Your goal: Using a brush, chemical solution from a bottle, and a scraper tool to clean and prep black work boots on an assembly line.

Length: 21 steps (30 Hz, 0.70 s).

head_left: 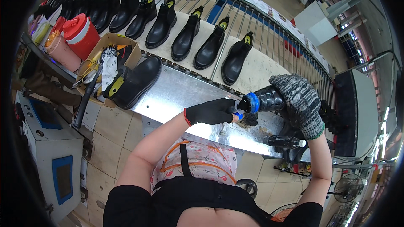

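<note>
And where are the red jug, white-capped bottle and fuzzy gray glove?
Red jug (pixel 82 38): head view, on its side.
White-capped bottle (pixel 286 142): head view, on its dark side.
Gray glove (pixel 299 103): head view, on its back.

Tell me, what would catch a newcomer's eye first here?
Probably the row of black ankle boots, yellow-green showing at their tops, lined up beyond the shiny metal tabletop. In front of the person, the fingers of the right hand, in a mottled grey knitted glove, hold a plastic bottle with a bright blue band at its neck, near the black-gloved left hand. At the left stands a red-and-white drink jug.
</note>
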Motion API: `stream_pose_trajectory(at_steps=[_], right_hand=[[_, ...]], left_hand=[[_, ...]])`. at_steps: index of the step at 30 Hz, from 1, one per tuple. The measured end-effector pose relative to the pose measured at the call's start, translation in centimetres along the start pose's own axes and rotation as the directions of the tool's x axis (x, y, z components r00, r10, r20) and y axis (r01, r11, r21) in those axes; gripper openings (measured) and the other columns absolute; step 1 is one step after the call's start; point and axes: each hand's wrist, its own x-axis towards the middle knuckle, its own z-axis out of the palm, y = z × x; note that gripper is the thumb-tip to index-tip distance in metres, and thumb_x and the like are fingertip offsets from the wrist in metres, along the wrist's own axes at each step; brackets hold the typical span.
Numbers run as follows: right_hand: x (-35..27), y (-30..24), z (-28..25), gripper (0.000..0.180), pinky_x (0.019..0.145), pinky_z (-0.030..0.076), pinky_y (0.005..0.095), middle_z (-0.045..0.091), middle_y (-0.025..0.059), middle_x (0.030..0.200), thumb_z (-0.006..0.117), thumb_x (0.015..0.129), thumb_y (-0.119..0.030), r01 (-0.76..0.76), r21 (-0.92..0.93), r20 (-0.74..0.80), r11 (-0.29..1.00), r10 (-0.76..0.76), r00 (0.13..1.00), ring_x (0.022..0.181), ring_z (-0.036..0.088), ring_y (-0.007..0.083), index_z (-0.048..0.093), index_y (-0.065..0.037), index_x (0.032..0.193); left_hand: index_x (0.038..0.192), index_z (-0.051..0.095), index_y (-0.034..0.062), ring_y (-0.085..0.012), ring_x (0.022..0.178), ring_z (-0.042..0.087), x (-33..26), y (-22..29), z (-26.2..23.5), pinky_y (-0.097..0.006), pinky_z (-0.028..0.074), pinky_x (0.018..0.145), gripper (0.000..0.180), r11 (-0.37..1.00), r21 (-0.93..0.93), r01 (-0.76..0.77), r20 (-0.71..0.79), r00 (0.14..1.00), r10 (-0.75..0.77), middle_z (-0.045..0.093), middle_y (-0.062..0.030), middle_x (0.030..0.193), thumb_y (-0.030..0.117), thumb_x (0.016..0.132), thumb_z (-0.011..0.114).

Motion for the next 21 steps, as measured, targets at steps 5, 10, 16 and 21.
stream_pose_trajectory(at_steps=[5, 10, 16, 21], right_hand=[[-0.1, 0.2, 0.6, 0.052, 0.087, 0.046, 0.0386, 0.063, 0.0094, 0.104, 0.072, 0.063, -0.015, 0.001, 0.031, 0.019, 1.000, -0.001, 1.000, 0.097, 0.059, 0.0294, 0.059, -0.012, 0.113], [-0.1, 0.2, 0.7, 0.055, 0.087, 0.046, 0.0388, 0.062, 0.0101, 0.103, 0.073, 0.062, -0.016, -0.026, 0.063, 0.041, 0.998, 0.023, 0.999, 0.097, 0.059, 0.0304, 0.058, -0.012, 0.115], [-0.3, 0.2, 0.8, 0.056, 0.086, 0.046, 0.0387, 0.062, 0.0106, 0.102, 0.073, 0.062, -0.018, -0.041, 0.111, 0.050, 0.993, 0.036, 0.998, 0.096, 0.059, 0.0302, 0.058, -0.011, 0.116], [-0.5, 0.2, 1.0, 0.056, 0.085, 0.047, 0.0382, 0.062, 0.0104, 0.102, 0.074, 0.064, -0.020, -0.085, 0.161, 0.089, 0.983, 0.072, 0.993, 0.095, 0.059, 0.0298, 0.057, -0.012, 0.117]], left_hand=[[0.094, 0.057, 0.0025, -0.0104, 0.071, 0.047, -0.2, -0.2, 0.1, -0.027, 0.040, 0.067, 0.028, 0.998, -0.047, -0.042, -0.046, 0.998, 0.040, 0.054, -0.0021, 0.074, 0.028, 0.084, 0.063], [0.095, 0.057, 0.0027, -0.0102, 0.072, 0.046, -0.2, -0.1, 0.1, -0.027, 0.040, 0.068, 0.026, 0.999, -0.014, -0.041, -0.045, 0.998, 0.040, 0.054, -0.0013, 0.075, 0.026, 0.084, 0.062], [0.096, 0.057, 0.0029, -0.0102, 0.072, 0.047, -0.2, 0.1, 0.2, -0.027, 0.040, 0.068, 0.025, 0.995, -0.060, -0.079, -0.051, 0.996, 0.076, 0.053, -0.0004, 0.075, 0.025, 0.084, 0.062], [0.097, 0.056, 0.0027, -0.0103, 0.074, 0.048, -0.3, 0.3, 0.2, -0.027, 0.041, 0.070, 0.027, 0.990, -0.076, -0.116, -0.054, 0.992, 0.112, 0.054, -0.0009, 0.077, 0.025, 0.084, 0.063]])
